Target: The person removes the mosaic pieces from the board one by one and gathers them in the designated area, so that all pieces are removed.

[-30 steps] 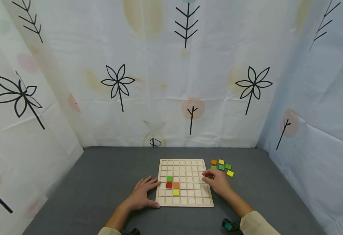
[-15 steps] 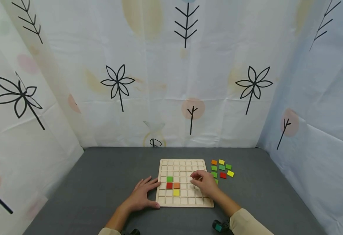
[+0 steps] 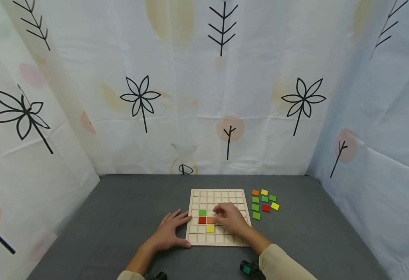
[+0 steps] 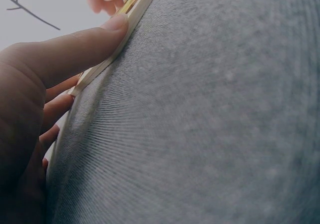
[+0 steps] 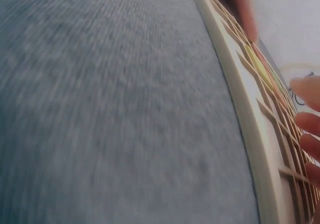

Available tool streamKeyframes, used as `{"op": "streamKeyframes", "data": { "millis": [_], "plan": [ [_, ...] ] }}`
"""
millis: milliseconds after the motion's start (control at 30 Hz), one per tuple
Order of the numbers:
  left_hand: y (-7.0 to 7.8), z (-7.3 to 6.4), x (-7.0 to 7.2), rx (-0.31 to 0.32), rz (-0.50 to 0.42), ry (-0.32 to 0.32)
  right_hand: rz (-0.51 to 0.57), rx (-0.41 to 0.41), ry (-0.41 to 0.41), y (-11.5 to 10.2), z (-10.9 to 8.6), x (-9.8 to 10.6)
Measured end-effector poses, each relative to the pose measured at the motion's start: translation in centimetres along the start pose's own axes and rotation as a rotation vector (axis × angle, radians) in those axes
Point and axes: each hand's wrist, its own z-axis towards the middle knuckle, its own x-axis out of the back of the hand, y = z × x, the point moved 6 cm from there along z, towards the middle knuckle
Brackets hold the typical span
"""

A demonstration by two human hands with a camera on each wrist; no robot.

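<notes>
A: What markings does the backdrop show?
B: The pale cloth [image 3: 190, 58] bears black line drawings: six-petalled flowers [image 3: 140, 96] at left and right, and branched stems [image 3: 222, 29] above. At its lower centre is a small looped mark [image 3: 185, 170]; letter or drawing, I cannot tell.

A: And the board?
B: The gridded wooden board [image 3: 219, 200] lies flat on the grey counter [image 3: 134, 210], at lower centre of the frame. In its cells sit a green tile [image 3: 202, 212], a red tile [image 3: 202, 220] below it, an orange tile [image 3: 210, 220] beside the red, and a yellow tile [image 3: 210, 228] below the orange.

A: How are the hands disposed?
B: The left hand [image 3: 169, 231] is relaxed, its fingers spread and its thumb against the board's lower left corner. The right hand [image 3: 230, 219], its fingers bent, is beside the orange tile; whether they grasp anything I cannot tell. It hides cells right of centre.

A: What else surrounds them?
B: Nine loose tiles [image 3: 264, 198] lie right of the board. A black wrist device [image 3: 249, 267] with a teal patch adjoins the right sleeve [image 3: 283, 262].
</notes>
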Motion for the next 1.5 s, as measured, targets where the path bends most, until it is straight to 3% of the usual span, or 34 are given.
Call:
{"op": "streamKeyframes", "data": {
  "millis": [400, 833, 1233, 1500],
  "plan": [
    [0.0, 0.1, -0.1, -0.004, 0.000, 0.000, -0.163, -0.049, -0.070, -0.2, 1.0, -1.2],
    [0.1, 0.1, 0.1, -0.004, -0.002, -0.002, -0.163, -0.128, -0.170, -0.6, 1.4, -1.2],
    [0.2, 0.0, -0.1, -0.007, -0.001, 0.006, -0.129, -0.095, -0.075, -0.2, 1.0, -1.4],
    [0.2, 0.0, 0.0, -0.016, 0.002, 0.010, -0.127, 0.006, 0.042, -0.7, 0.9, -1.5]
  ]
}}
